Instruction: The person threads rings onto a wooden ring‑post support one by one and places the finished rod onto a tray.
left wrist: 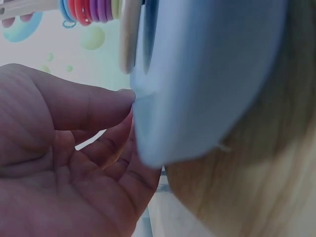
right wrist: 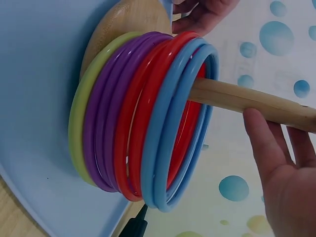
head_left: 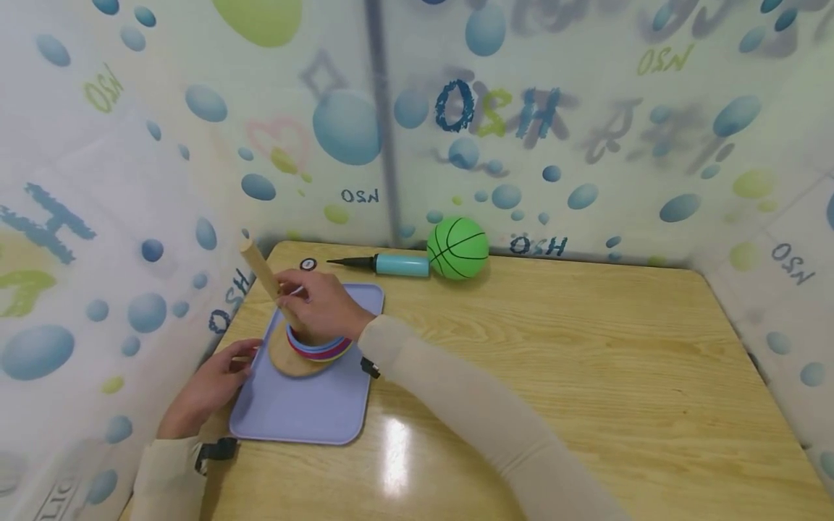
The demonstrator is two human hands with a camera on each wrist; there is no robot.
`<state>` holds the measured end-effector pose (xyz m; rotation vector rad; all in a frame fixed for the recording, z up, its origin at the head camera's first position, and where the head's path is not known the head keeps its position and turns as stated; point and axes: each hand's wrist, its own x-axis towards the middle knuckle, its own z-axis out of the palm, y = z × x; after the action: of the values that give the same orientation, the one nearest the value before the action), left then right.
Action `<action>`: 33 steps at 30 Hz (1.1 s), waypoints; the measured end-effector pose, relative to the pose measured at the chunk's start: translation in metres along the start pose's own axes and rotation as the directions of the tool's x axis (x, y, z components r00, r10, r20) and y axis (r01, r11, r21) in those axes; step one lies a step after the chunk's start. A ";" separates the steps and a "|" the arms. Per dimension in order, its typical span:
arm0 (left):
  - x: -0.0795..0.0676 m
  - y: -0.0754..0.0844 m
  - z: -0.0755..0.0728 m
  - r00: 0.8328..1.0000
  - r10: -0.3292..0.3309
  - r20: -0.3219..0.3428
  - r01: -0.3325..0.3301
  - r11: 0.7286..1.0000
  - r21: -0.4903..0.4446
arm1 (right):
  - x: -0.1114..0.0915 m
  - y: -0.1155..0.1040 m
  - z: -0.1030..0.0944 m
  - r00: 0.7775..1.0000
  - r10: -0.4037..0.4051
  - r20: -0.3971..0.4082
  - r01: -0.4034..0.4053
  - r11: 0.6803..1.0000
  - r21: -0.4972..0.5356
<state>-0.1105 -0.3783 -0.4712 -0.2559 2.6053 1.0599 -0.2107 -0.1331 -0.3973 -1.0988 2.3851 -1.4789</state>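
Observation:
A lilac-blue tray (head_left: pixel 306 416) lies at the table's left side and bears a ring-stacking stand with a round wooden base (head_left: pixel 284 359). My left hand (head_left: pixel 211 380) pinches the tray's left rim, thumb on the edge in the left wrist view. Above the rings, my right hand (head_left: pixel 321 305) holds the upright wooden post (head_left: pixel 258 268) between thumb and fingers. Stacked round the post are several plastic rings (right wrist: pixel 133 118): yellow-green nearest the base, then purple, red, and light blue outermost. In the head view my right hand hides part of the rings.
Behind the tray lies a blue hand pump (head_left: pixel 402 265) with a black nozzle, beside a green ball (head_left: pixel 458 248). A small round black-and-white disc (head_left: pixel 308 265) is near the back left. Patterned curtain walls (head_left: pixel 554 181) border the wooden table (head_left: pixel 554 347).

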 end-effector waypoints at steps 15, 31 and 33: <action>0.001 -0.003 -0.001 1.000 0.000 0.009 0.000 1.000 -0.003 | -0.001 0.002 0.009 1.000 0.016 -0.006 -0.016 1.000 0.007; -0.005 0.006 -0.006 1.000 -0.021 0.022 0.020 0.999 0.033 | -0.002 -0.003 0.001 0.996 0.083 0.043 -0.083 0.997 -0.009; -0.008 0.012 -0.007 0.999 -0.029 0.020 0.028 0.998 0.052 | -0.005 -0.005 -0.003 0.995 0.084 0.045 -0.084 0.996 0.003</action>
<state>-0.1075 -0.3745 -0.4558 -0.2682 2.5981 0.9795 -0.2062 -0.1287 -0.3932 -1.0064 2.3650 -1.4173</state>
